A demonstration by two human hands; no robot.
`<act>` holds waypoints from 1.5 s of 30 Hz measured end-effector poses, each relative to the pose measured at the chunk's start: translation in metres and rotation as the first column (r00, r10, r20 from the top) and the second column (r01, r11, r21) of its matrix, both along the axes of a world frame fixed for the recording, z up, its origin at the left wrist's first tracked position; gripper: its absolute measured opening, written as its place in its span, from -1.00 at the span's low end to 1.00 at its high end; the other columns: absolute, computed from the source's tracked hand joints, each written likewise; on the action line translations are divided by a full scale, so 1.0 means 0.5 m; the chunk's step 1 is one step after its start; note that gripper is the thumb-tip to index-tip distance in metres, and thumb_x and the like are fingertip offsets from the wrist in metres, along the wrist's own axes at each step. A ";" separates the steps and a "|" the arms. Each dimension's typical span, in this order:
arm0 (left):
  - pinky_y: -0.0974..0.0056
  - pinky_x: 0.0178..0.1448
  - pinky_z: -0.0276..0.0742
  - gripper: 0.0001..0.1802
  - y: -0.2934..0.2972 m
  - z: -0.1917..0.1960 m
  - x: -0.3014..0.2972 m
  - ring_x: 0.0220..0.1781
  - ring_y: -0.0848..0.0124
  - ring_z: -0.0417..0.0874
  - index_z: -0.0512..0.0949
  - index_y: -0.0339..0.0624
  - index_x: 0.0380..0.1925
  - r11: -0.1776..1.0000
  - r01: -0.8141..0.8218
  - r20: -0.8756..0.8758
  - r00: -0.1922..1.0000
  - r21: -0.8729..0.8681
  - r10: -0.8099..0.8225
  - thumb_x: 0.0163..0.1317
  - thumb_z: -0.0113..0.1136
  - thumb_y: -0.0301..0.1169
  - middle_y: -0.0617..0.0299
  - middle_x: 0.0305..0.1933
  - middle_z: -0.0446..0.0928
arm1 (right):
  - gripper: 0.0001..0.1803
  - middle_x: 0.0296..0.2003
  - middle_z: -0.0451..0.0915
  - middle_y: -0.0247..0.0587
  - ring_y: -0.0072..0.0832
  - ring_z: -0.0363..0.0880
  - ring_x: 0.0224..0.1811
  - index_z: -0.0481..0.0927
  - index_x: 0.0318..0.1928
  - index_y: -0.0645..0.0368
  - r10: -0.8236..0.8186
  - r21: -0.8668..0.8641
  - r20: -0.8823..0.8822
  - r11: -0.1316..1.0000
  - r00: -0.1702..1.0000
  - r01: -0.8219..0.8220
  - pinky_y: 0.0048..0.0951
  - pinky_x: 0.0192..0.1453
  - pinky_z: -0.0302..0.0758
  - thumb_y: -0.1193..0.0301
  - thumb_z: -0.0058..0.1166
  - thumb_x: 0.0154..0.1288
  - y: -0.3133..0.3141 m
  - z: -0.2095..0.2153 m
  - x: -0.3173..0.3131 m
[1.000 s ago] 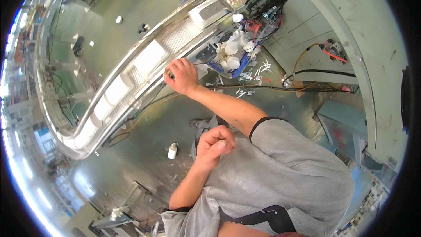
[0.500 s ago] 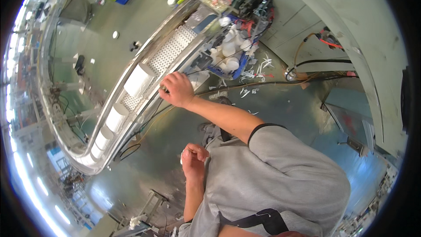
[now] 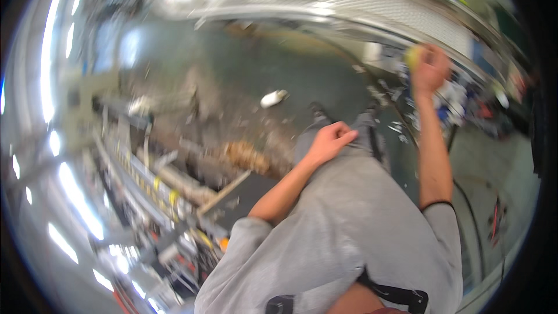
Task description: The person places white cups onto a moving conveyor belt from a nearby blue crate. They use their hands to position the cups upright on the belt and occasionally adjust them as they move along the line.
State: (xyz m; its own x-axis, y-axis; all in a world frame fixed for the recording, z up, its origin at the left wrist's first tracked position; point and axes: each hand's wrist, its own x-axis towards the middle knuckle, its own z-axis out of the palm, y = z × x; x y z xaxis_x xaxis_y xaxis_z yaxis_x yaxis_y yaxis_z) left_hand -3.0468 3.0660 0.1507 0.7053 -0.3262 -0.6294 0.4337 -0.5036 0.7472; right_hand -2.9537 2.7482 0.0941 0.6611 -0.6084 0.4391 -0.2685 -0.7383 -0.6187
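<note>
Right hand (image 3: 430,68) has lifted a small yellow-green thing (image 3: 414,55), orientation blurred.

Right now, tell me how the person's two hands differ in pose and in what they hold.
The right hand is raised on an outstretched arm; the left hand sits low against the grey trousers, elbow bent. The right hand's grip closes on a small yellow-green thing; the left hand curls loosely, with nothing visible in it. Both are bare, with grey short sleeves above. The picture is motion-blurred.
</note>
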 end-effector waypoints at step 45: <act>0.09 -0.07 0.56 -0.44 0.643 -1.325 0.082 -0.23 0.11 0.65 0.61 -0.39 -0.13 0.958 -0.253 -0.111 0.957 0.135 0.269 0.13 0.42 -0.06 -0.08 -0.24 0.64 | -0.57 0.16 0.54 -0.04 -0.27 0.59 0.11 0.49 0.20 0.24 -0.200 -0.164 -0.300 0.974 0.933 0.156 -0.26 0.09 0.67 0.27 -0.19 0.50 -0.067 0.038 -0.005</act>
